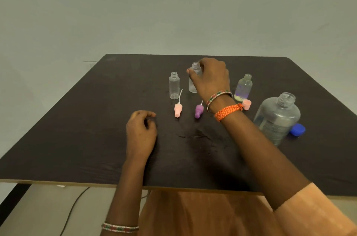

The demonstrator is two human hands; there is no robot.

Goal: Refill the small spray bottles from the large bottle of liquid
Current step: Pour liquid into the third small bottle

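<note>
Three small clear spray bottles stand uncapped on the dark table (77, 139). My right hand (211, 77) grips the middle bottle (193, 81) around its upper part. The left bottle (174, 86) stands free beside it. The right bottle (243, 88) has a purple tint and pale bits at its bottom. A pink spray head (178, 109) and a purple spray head (199, 110) lie in front of the bottles; another pink head (246, 104) lies by my right wrist. The large clear bottle (277, 118) stands open at the right, its blue cap (298, 129) beside it. My left hand (141, 131) rests on the table, fingers loosely curled, holding nothing.
A wet smear (199, 136) marks the table between my arms. The table's front edge (96, 183) runs close to my body. A dark cable (71, 210) hangs below the table at the left. A plain wall stands behind.
</note>
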